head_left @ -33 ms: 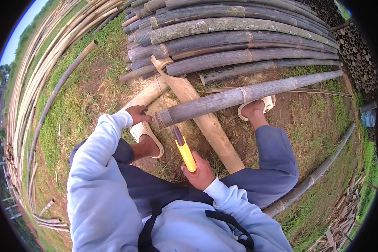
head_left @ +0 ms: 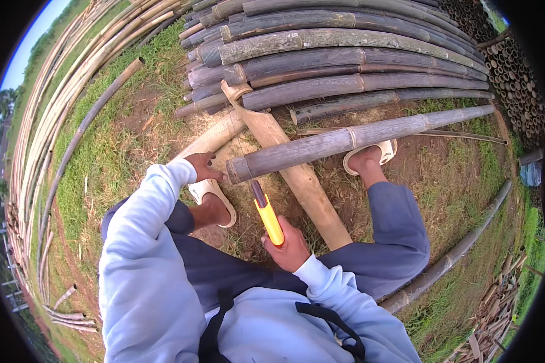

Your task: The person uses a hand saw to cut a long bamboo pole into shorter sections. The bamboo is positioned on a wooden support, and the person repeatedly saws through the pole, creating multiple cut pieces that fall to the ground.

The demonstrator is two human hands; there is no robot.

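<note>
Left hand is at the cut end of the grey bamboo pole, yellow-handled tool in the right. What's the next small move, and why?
Probably bring the yellow-handled tool up to the pole's cut end. The right hand holds it short of the grey bamboo pole, tip towards that end, while the left hand rests beside it, seemingly steadying it.

Bamboo pole (head_left: 357, 140) across wooden block (head_left: 297, 175) (stack (head_left: 345, 48) behind)

Two hands are in view: a left hand (head_left: 203, 166) and a right hand (head_left: 289, 248). One yellow-handled tool (head_left: 267, 215) sits at six o'clock, two sandals (head_left: 212, 199) (head_left: 372, 152) near centre, one pale wooden beam (head_left: 297, 175), and one grey bamboo pole (head_left: 351, 142) across it toward two o'clock.
</note>
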